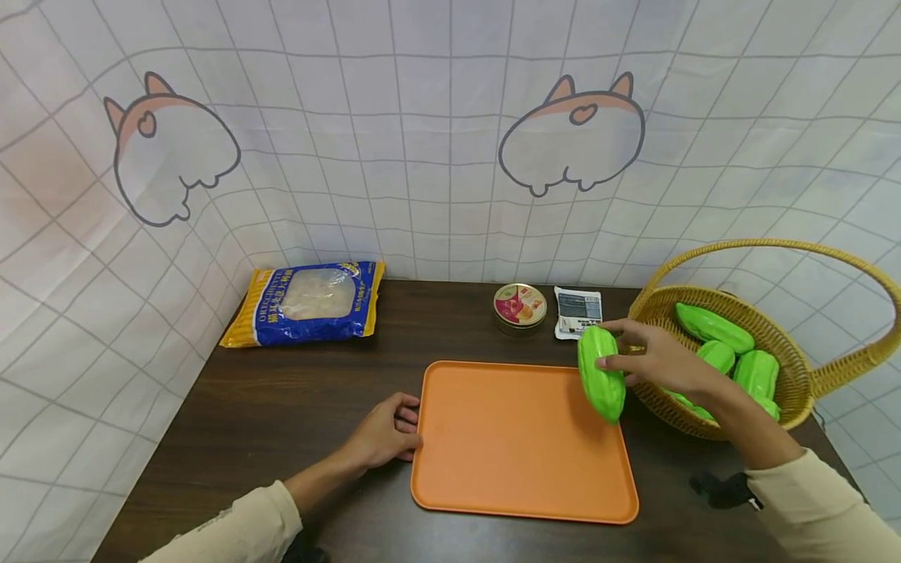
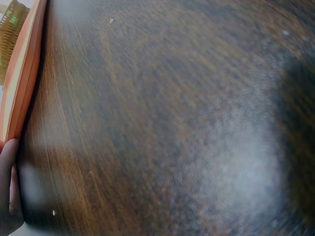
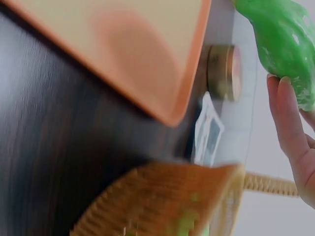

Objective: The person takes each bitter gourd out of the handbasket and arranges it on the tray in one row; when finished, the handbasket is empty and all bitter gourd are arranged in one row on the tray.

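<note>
My right hand [image 1: 651, 360] pinches a bright green, ridged, elongated vegetable [image 1: 601, 379] between thumb and fingers. It hangs over the right side of the orange tray [image 1: 521, 438], casting a shadow there. The right wrist view shows the fingertips against one end of the glossy green vegetable [image 3: 283, 39]. At the tray's left rim, my left hand [image 1: 385, 430] holds the edge with bent fingers and thumb. Only a small part of that hand [image 2: 9, 182] shows in the left wrist view. Several similar green vegetables [image 1: 714, 328] lie in the wicker basket [image 1: 644, 309] beneath and beside the right forearm.
The basket's tall handle [image 1: 767, 244] arches over its opening at the right. Behind the tray stand a round tin [image 1: 519, 305] and a small white packet [image 1: 577, 311]. A blue and yellow pasta bag [image 1: 310, 303] lies back left on the dark wooden table [image 1: 281, 407], against a cloth-covered wall.
</note>
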The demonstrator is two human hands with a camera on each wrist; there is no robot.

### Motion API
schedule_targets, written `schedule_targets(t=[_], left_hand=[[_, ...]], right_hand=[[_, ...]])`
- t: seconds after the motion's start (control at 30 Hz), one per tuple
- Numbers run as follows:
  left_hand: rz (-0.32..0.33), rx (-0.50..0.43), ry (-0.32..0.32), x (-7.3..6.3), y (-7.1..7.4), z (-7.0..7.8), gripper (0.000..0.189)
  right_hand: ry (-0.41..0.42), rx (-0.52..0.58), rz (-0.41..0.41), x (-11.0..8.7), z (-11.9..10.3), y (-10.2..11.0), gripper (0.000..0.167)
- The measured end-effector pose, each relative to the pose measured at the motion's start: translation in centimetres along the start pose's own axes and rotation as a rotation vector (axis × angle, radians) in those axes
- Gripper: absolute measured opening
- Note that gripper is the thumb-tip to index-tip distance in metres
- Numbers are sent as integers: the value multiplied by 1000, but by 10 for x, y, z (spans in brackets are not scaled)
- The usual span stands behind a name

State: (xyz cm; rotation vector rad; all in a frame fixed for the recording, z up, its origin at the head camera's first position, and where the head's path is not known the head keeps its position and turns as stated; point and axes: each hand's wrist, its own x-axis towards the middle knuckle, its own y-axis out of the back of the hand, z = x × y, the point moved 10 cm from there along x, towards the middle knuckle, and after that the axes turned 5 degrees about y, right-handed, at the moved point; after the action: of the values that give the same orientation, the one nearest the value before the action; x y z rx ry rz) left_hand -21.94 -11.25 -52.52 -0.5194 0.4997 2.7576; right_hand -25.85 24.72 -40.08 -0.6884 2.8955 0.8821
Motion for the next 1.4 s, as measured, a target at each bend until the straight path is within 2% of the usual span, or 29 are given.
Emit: schedule_targets(t=[0.3, 0.57, 0.9, 1.4], left_hand=[[9, -7, -3, 2, 1, -3, 62], [8, -15, 8, 2, 0, -5, 63], [10, -29, 4, -1, 3, -3, 63], [-8, -29, -7, 1, 0, -2, 63]], right_hand=[[32, 108, -55, 28, -11, -51, 71], [22, 142, -76, 49, -18, -87, 65], [24, 214, -102, 69, -19, -116, 65], [-69, 278, -82, 99, -9, -150, 65]])
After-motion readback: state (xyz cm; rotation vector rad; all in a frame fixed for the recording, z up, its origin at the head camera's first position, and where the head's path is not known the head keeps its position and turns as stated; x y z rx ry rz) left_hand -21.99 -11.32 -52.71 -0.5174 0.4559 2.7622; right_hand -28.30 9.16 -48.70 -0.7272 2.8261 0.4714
